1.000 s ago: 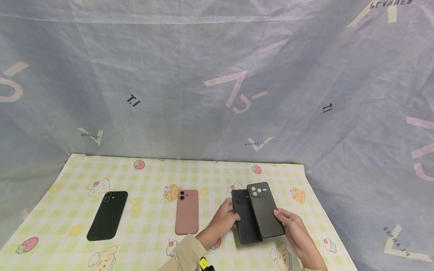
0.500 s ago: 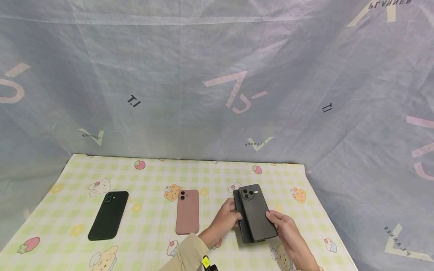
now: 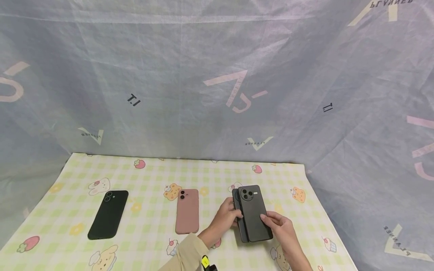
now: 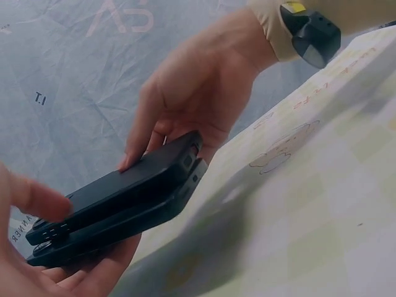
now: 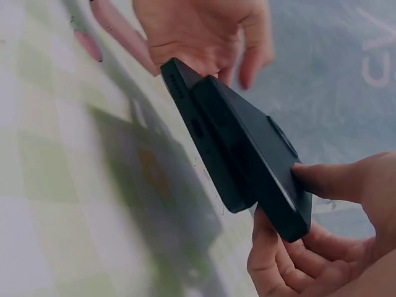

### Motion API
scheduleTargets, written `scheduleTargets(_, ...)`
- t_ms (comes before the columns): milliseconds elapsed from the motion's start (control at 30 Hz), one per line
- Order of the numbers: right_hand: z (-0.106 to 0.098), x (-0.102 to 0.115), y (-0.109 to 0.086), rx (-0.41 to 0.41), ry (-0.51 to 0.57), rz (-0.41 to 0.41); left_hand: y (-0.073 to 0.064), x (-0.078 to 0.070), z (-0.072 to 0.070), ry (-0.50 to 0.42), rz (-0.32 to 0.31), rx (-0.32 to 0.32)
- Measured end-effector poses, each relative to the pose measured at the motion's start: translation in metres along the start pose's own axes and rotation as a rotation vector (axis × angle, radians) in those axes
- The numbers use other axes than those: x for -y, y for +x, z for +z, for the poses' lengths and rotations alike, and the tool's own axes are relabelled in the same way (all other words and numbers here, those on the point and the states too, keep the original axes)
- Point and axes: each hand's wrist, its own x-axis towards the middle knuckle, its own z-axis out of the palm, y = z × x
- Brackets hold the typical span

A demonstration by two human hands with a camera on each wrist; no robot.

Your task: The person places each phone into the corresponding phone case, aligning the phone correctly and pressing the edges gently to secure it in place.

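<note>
In the head view my left hand (image 3: 222, 218) holds a dark phone (image 3: 242, 230) by its left edge, above the table. My right hand (image 3: 281, 227) pinches a dark grey phone case (image 3: 256, 218) at its right edge, thumb on top. The case lies over the phone, offset to the right, so only a strip of the phone shows. Camera cutouts in the case look dark. From the right wrist, the phone's bottom edge (image 5: 204, 139) with port and speaker holes sticks out beside the case (image 5: 266, 154); right fingers curl beneath. The left wrist view shows both stacked, slightly apart at one end.
A pink phone-shaped piece (image 3: 187, 212) lies on the table left of my left hand. Farther left is a dark green-black one (image 3: 108, 215). A checked cartoon cloth (image 3: 152, 177) covers the table, and a grey printed curtain (image 3: 176, 94) hangs behind and beside it.
My right hand has brought the case leftward and a little down over the phone. Its camera cutouts turned from light to dark. The left hand keeps its hold, nearly in place.
</note>
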Motion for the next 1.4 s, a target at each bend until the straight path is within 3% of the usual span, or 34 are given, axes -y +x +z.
scheduleTargets(500, 0.008, 0.003, -0.003, -0.098, -0.179, -0.098, 0.000, -0.002, -0.002, -0.065, -0.017, 0.020)
scheduleTargets(833, 0.012, 0.002, -0.004, -0.079, -0.171, -0.113, -0.001, -0.003, -0.001, -0.047, -0.013, 0.028)
scheduleTargets(1400, 0.017, 0.001, -0.003, -0.060, -0.194, -0.145, 0.001, -0.003, 0.000, 0.020, -0.019, -0.032)
